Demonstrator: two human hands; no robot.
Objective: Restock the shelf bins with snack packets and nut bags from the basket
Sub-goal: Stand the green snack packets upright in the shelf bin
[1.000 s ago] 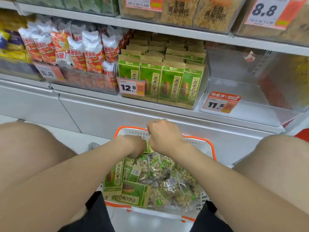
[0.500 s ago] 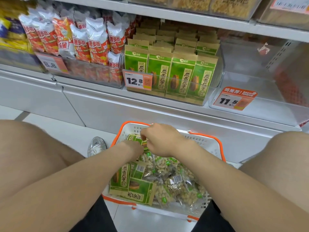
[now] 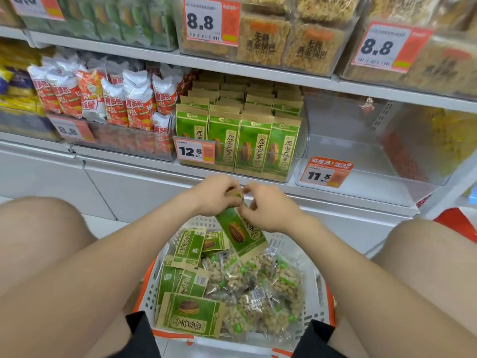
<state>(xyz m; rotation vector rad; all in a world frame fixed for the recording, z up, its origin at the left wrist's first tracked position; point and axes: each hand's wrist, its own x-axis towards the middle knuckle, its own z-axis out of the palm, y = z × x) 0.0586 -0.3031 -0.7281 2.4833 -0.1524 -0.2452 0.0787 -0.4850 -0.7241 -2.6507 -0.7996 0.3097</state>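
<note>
A green seed packet (image 3: 238, 232) hangs tilted above the white and orange basket (image 3: 318, 293). My left hand (image 3: 215, 195) and my right hand (image 3: 268, 206) both pinch its top edge. Below it the basket holds several more green seed packets (image 3: 192, 315) on the left and clear nut bags (image 3: 260, 290) on the right. Straight ahead on the lower shelf a clear bin (image 3: 296, 161) is packed with the same green packets behind a 12.8 price tag. To its right stands a clear bin (image 3: 361, 182) with an 11.5 tag and nothing inside.
Red and white snack bags (image 3: 111, 99) fill the bin to the left. The upper shelf (image 3: 232, 64) carries bins of yellow crisp cakes with 8.8 tags. My bare knees flank the basket on the white floor. A red object (image 3: 456, 220) sits at the right edge.
Both hands have risen out of the basket, lifting one green seed packet up toward the shelf. The camera has tilted upward, showing more of the upper shelf.
</note>
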